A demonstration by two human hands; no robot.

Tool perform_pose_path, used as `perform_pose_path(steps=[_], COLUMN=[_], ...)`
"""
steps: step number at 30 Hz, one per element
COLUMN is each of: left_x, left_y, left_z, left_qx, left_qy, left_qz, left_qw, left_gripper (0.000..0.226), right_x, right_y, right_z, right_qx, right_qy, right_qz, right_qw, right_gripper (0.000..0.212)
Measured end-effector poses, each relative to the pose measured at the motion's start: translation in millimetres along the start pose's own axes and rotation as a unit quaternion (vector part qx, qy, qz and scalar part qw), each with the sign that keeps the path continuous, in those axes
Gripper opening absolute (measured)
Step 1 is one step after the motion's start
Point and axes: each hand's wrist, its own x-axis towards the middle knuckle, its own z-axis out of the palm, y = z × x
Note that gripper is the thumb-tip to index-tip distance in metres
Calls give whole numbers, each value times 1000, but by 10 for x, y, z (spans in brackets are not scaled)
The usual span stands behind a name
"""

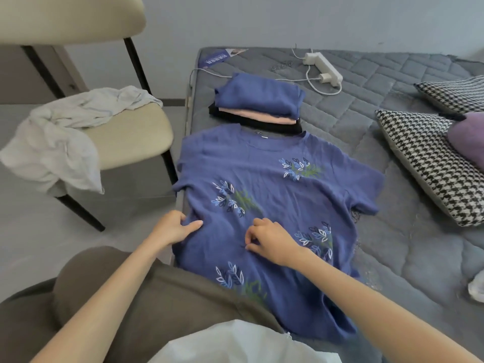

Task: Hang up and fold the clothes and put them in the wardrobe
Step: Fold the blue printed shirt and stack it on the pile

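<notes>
A blue short-sleeved shirt (264,184) with leaf embroidery lies spread flat on the grey mattress (392,179), collar away from me, its hem hanging over the near edge. My left hand (174,226) grips the shirt's left side edge, thumb on top of the cloth. My right hand (269,241) rests on the middle of the shirt with curled fingers pinching the fabric. Beyond the collar sits a stack of folded clothes (260,103): blue on top, pink and black beneath.
A beige chair (131,132) stands left of the bed with a crumpled white garment (65,142) draped over its seat. A white power strip (323,68) with cables lies at the mattress head. Houndstooth cushions (429,166) and a purple one (468,142) lie at right.
</notes>
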Motion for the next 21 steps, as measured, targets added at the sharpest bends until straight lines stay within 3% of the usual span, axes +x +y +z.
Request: perform_pose_path(steps=[3, 6, 10, 14, 16, 18, 21], left_x=[-13, -23, -92, -127, -143, -135, -116], left_y=[-91, -237, -350, -277, -192, -91, 142], left_z=[-106, -296, -444, -427, -398, -331, -154], left_qx=[10, 68, 153, 240, 267, 269, 209], left_qy=[9, -14, -27, -51, -33, 9, 28], left_qz=[7, -23, -64, -79, -82, -40, 114], left_qw=[1000, 997, 986, 966, 960, 962, 971], left_gripper=[47, 40, 21, 22, 29, 46, 50], right_x=[4, -5, 21, 9, -31, -92, -237], right_y=[4, -1, -58, -97, -28, 106, 382], right_z=[-69, -120, -104, -146, -215, -280, -352], right_qx=[135, 202, 181, 142, 136, 114, 124], right_qy=[-23, -18, -41, -63, -30, 46, 148], right_qz=[19, 25, 26, 35, 58, 108, 194], right_qw=[990, 979, 982, 987, 989, 987, 962], right_gripper=[5, 11, 5, 7, 8, 8, 7])
